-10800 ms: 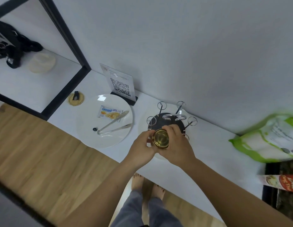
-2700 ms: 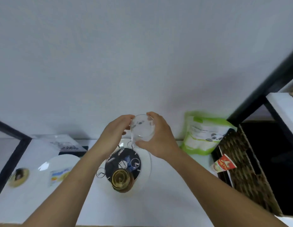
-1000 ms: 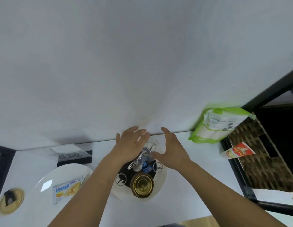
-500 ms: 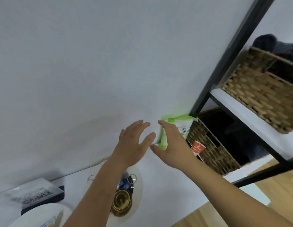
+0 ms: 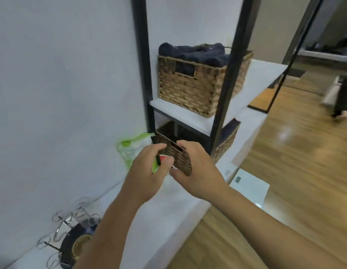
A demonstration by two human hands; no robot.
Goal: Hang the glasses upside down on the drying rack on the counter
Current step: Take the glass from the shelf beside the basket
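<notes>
The wire drying rack [image 5: 61,228] with loop-tipped pegs stands on a round dark base on the white counter [image 5: 164,208] at the bottom left. A gold-tinted glass [image 5: 79,244] hangs upside down on its near side, partly hidden by my left forearm. A clear glass [image 5: 82,207] sits inverted on the far side, blurred. My left hand [image 5: 145,175] and my right hand [image 5: 196,169] are raised over the counter to the right of the rack, fingers apart, holding nothing.
A green-and-white bag [image 5: 133,150] leans on the wall behind my hands, with a small red packet [image 5: 164,158] beside it. A wicker basket [image 5: 180,158] sits low in the black-framed shelf, another [image 5: 196,82] with dark towels above. Wooden floor lies right; a person [image 5: 343,94] stands far right.
The view has swung right and up since a second ago, leaving the rack at the bottom left. Both hands have lifted off the rack and moved right, toward the lower basket, empty.
</notes>
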